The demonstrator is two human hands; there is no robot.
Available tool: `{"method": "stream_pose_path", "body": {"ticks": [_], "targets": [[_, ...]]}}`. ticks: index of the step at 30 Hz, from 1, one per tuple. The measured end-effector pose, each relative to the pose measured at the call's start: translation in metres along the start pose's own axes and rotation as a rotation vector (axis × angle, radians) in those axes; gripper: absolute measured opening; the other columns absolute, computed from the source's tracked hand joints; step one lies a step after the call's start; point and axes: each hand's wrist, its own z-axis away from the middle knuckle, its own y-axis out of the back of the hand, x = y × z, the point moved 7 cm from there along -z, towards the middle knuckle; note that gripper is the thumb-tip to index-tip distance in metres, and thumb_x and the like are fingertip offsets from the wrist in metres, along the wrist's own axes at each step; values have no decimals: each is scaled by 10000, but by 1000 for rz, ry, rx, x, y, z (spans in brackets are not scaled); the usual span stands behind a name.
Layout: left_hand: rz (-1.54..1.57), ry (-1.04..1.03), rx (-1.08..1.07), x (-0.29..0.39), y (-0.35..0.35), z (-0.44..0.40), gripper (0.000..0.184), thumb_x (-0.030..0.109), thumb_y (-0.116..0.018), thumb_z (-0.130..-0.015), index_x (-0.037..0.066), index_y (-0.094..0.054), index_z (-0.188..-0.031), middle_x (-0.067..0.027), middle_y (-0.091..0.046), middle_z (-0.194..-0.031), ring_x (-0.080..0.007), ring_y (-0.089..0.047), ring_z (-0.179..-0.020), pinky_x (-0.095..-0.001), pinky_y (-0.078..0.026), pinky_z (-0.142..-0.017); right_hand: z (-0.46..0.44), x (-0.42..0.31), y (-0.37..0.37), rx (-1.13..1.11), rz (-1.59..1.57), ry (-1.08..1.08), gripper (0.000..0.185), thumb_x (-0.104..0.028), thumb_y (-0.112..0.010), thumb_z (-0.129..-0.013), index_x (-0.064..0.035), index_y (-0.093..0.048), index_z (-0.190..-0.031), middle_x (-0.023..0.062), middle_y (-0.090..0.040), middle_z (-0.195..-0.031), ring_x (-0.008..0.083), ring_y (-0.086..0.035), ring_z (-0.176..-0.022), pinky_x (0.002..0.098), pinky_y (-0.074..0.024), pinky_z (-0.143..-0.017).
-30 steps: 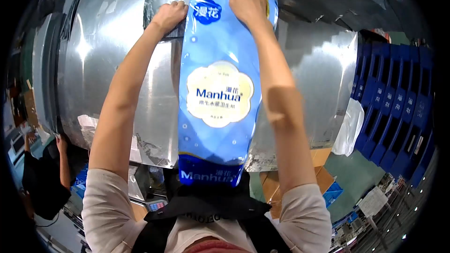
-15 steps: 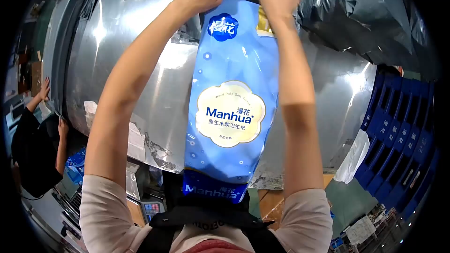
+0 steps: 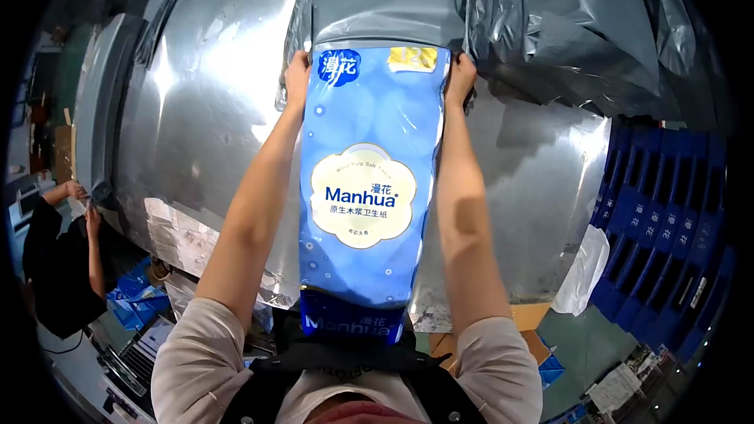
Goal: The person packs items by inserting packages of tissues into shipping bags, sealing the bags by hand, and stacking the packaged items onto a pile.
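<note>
A long blue package marked Manhua (image 3: 369, 118) lies on the metal table (image 3: 518, 180), its dark blue end against my body. The edge of a grey plastic bag (image 3: 385, 4) meets the package's far end. At the bag's left edge is my left hand (image 3: 297, 78), its fingers closed on the grey plastic beside the package's far left corner. My right hand (image 3: 461, 80) is closed on the bag's right edge, next to the far right corner. The fingertips of both hands are partly hidden by plastic.
More grey plastic bags (image 3: 581, 31) are heaped at the back right. Dark blue stacked crates (image 3: 652, 220) stand to the right, near a white sheet (image 3: 583, 267). Another person in black (image 3: 59, 259) works at the far left. Cardboard (image 3: 530, 316) shows below the table edge.
Both hands have come down from beyond the package to its far corners, drawing the grey bag's edge to its far end. The co-worker's hands have moved closer together.
</note>
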Motion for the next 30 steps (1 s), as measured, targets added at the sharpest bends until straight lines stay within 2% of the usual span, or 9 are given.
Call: {"method": "stream_pose_path", "body": {"ticks": [4,10,14,15,20,24,27,29,30], "targets": [[-478,-46,-421,-21,-16,-4,275,237,-504,-740,17,-565,-893,-246,-574,-876,-393,-551,-848,-457,-417,-732,-1,-22,0,-313,489,210,157,-72,-426,-761,5,-559,-730,218,-574,-755,384,-564,-752,446,-438,-634],[-575,-66,-541,-19,22,68,268,239,-474,-753,19,-586,-856,-249,-582,-790,-400,-565,-761,-459,-441,-686,101,-12,44,-513,535,208,159,-85,-444,-743,-23,-569,-666,212,-587,-744,372,-580,-719,449,-459,-617],[-605,-218,-666,-58,82,233,239,193,-501,-724,8,-567,-859,-227,-580,-764,-402,-552,-731,-469,-437,-643,256,22,112,-725,498,99,160,-117,-433,-744,-12,-549,-714,219,-565,-719,388,-552,-698,462,-439,-611],[-461,60,-887,-17,104,276,220,177,-504,-717,2,-552,-841,-218,-579,-786,-397,-546,-748,-461,-434,-640,295,8,143,-718,444,61,147,-98,-437,-721,-11,-550,-685,224,-559,-700,387,-552,-682,464,-438,-591],[-350,-326,-1127,-94,174,494,215,239,-537,-732,26,-564,-736,-168,-575,-671,-334,-535,-585,-404,-416,-531,487,25,226,-1287,543,-157,215,-178,-470,-731,-30,-618,-778,227,-595,-799,376,-578,-789,448,-461,-688],[-265,53,-1212,-46,163,479,236,261,-535,-756,28,-563,-721,-143,-554,-620,-283,-518,-539,-370,-405,-507,515,33,188,-1221,213,-326,381,-378,-505,-768,-72,-603,-972,188,-578,-993,382,-535,-916,416,-439,-753],[-55,141,-1071,16,144,445,256,277,-534,-774,30,-562,-710,-123,-538,-582,-245,-506,-504,-345,-397,-489,482,-26,164,-848,-11,159,460,-299,-562,-769,-74,-480,-1161,162,-496,-1166,258,-443,-1121,326,-352,-937],[165,274,-1015,46,135,430,271,288,-534,-787,32,-561,-702,-110,-527,-557,-219,-497,-481,-328,-391,-476,447,-69,183,-824,-324,-497,313,-199,-560,-749,-11,-559,-999,165,-601,-930,205,-552,-927,342,-414,-817],[330,500,-1010,41,123,427,312,320,-519,-826,28,-548,-721,-60,-481,-521,-126,-451,-458,-272,-356,-455,439,-66,173,-799,-309,-432,278,-217,-526,-768,20,-572,-904,194,-608,-854,293,-583,-832,381,-434,-743]]}}
